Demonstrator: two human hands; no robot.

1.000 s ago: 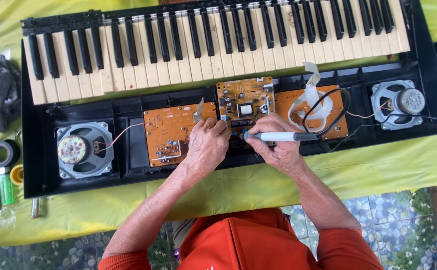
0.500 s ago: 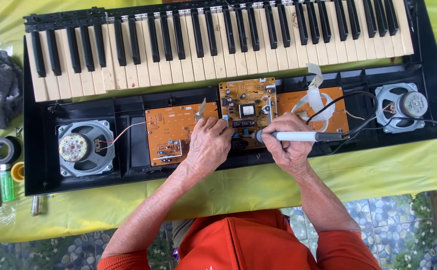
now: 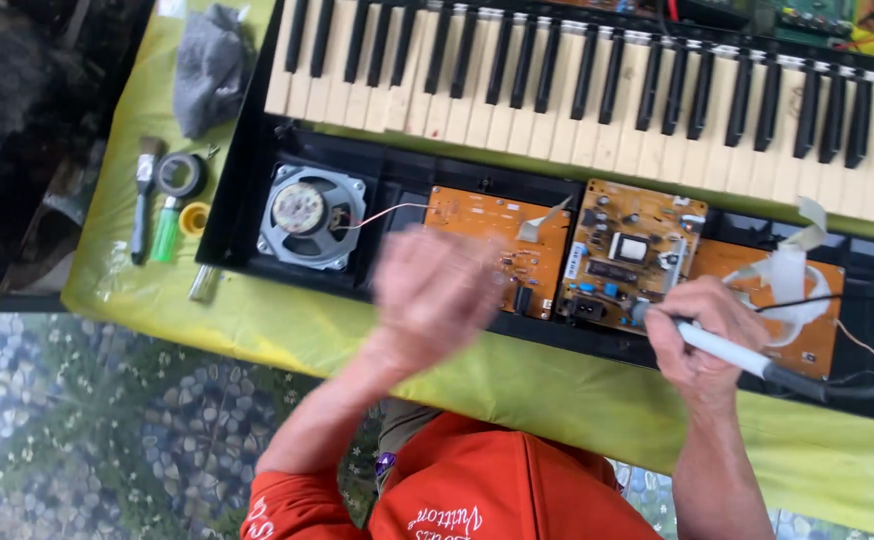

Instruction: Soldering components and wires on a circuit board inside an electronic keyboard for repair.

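An opened electronic keyboard (image 3: 257,150) lies across the desk (image 3: 257,325), which wears a yellow-green cloth. Its black and cream keys run along the far side, and the black case on the near side is laid bare. In that open bay sit three orange circuit boards in a row: a left board (image 3: 487,245), a middle board (image 3: 632,255) crowded with small parts and a white square piece, and a right board (image 3: 807,300) crossed by pale ribbon cable. A round grey speaker (image 3: 312,215) sits at the left end of the bay, with a thin wire leading right to the left board.

The right hand (image 3: 702,340) has its grip closed around a white soldering iron (image 3: 722,350), tip at the near edge of the middle board, black cord trailing right. The left hand (image 3: 432,295) hangs blurred above the left board; I cannot tell whether its fingers are open or closed.

Left of the keyboard lie a grey rag (image 3: 212,65), a brush (image 3: 144,195), a roll of black tape (image 3: 181,176) and a green lighter (image 3: 166,230).
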